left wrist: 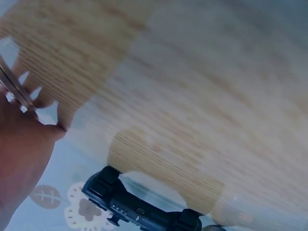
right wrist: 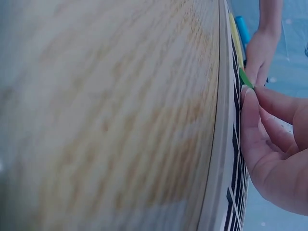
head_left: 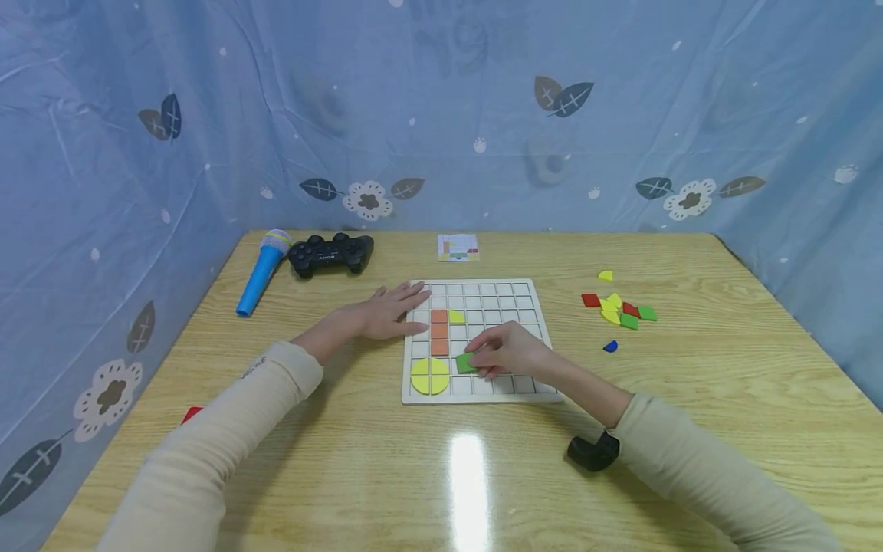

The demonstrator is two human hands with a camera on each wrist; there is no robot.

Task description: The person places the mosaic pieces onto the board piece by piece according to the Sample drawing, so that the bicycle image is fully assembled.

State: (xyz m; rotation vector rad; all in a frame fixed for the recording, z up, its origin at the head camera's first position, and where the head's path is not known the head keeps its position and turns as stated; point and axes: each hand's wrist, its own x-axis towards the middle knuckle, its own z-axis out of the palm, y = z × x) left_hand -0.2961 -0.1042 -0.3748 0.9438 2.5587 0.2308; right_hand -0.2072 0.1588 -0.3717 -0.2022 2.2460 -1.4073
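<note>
A white grid board [head_left: 497, 391] lies on the table. My right hand [head_left: 513, 349] pinches a green square tile [head_left: 465, 363] over the board's lower middle; in the right wrist view the thumb and fingertips hold the green tile [right wrist: 244, 78] tilted. My left hand [head_left: 386, 313] rests at the board's left edge, fingers spread and straight. On the board, three orange squares [head_left: 439, 331] form a column, with a yellow piece [head_left: 456, 317] beside the top one. Below them, several yellow quarter pieces [head_left: 421, 385] make a circle.
Loose red, yellow and green pieces [head_left: 629, 321] lie right of the board, near a blue half-round piece [head_left: 610, 346]. A pattern card [head_left: 458, 248] is behind the board. A blue microphone [head_left: 258, 280] and black game controller [head_left: 331, 254] stand back left. A black object [head_left: 592, 454] sits by the right sleeve.
</note>
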